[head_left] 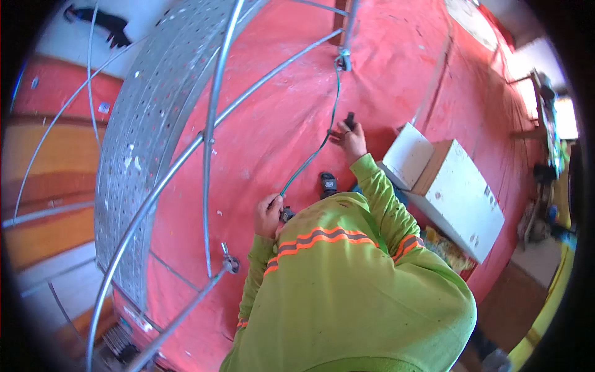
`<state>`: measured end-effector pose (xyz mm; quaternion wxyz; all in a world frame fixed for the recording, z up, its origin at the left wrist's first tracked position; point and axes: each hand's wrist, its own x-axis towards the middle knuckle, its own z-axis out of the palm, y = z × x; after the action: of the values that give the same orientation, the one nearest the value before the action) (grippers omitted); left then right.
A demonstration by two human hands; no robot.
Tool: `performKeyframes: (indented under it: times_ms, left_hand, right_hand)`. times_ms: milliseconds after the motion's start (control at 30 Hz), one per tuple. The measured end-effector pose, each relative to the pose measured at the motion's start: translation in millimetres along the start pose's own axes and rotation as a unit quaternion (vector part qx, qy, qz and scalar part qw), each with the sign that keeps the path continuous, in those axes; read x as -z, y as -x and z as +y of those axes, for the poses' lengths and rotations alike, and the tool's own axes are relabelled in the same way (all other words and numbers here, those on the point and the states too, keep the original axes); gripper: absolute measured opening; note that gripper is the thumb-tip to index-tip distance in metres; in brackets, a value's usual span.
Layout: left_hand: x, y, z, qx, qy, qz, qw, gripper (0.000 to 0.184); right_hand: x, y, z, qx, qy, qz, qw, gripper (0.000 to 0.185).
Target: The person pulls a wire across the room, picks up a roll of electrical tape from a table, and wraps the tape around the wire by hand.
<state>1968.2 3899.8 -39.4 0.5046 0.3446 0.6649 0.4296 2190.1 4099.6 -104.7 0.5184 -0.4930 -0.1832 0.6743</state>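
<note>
A thin green cable point(304, 166) runs from the foot of a metal scaffold frame down to my left hand point(268, 216). The fingers of that hand are closed around the cable's lower end. My right hand point(351, 142) is beside the cable's upper part, its fingertips at or touching it. A small black object point(350, 121) sticks up from the right hand's grip; its kind is not clear. Two dark shoes point(328, 184) show below, between the hands.
Red sheeting point(266, 130) covers the floor. Metal scaffold tubes point(211, 124) and a perforated grey plank point(139, 149) stand to the left. A white box-like piece point(462, 195) lies at the right. A clamp point(230, 264) sits on a lower tube.
</note>
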Motion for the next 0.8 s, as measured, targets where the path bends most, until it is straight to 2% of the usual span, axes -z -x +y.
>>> performKeyframes:
  times_ms: [100,233,333,367,400,433,467,500,533,567,600,633,733,800]
  left_hand:
    - [9.0,0.1,-5.9,-0.013,0.001,-0.046,0.999,0.017]
    - [29.6,-1.8,-1.8,0.020,-0.002,-0.075,0.997,0.019]
    - [44.9,-1.1,-5.6,0.004,-0.039,-0.105,0.994,0.018]
    - [50.1,0.5,-5.4,-0.028,-0.074,-0.107,0.991,0.016]
    - [53.9,0.8,-2.9,-0.066,-0.105,-0.121,0.985,0.015]
    - [60.4,-1.4,-0.9,0.037,-0.069,-0.146,0.986,0.015]
    - [66.5,-12.7,-18.4,-0.026,-0.079,-0.176,0.981,0.017]
    - [66.9,-11.6,-9.7,-0.004,-0.112,-0.185,0.976,0.018]
    - [66.6,-12.8,-6.8,0.026,-0.067,-0.197,0.978,0.019]
    - [77.0,-25.1,-17.9,-0.005,-0.120,-0.214,0.969,0.016]
    - [62.1,-16.7,-8.7,-0.032,-0.091,-0.190,0.977,0.019]
    - [57.6,-6.7,3.5,-0.059,-0.060,-0.148,0.985,0.026]
    - [60.8,-25.1,-6.3,-0.121,-0.081,-0.202,0.968,0.039]
    - [59.6,-30.5,0.9,-0.127,-0.110,-0.184,0.969,0.039]
  right_hand:
    - [-5.4,38.4,22.9,0.000,0.002,-0.015,1.000,0.022]
    - [-28.9,81.1,49.5,-0.016,-0.083,0.036,0.996,0.025]
    - [-38.9,96.6,56.3,-0.039,-0.109,0.029,0.993,0.028]
    - [-42.0,98.8,59.0,-0.010,-0.102,0.025,0.994,0.027]
    - [-47.7,104.5,56.8,-0.006,-0.087,0.034,0.996,0.031]
    - [-51.4,105.8,56.4,0.036,-0.053,0.012,0.998,0.039]
    - [-51.6,102.9,63.9,0.040,0.000,0.049,0.998,0.048]
    - [-44.2,81.3,90.3,0.082,0.019,0.070,0.994,0.021]
    - [-54.0,90.9,84.1,0.085,-0.071,0.085,0.990,0.021]
    - [-55.0,90.7,81.7,0.117,-0.040,0.026,0.992,0.026]
    - [-65.7,105.1,72.3,0.095,-0.137,0.071,0.983,0.032]
    - [-65.1,92.7,78.6,0.094,-0.147,0.059,0.983,0.035]
    - [-66.9,103.5,73.0,0.111,-0.147,0.049,0.982,0.031]
    - [-66.4,99.7,70.9,0.106,-0.156,0.061,0.980,0.032]
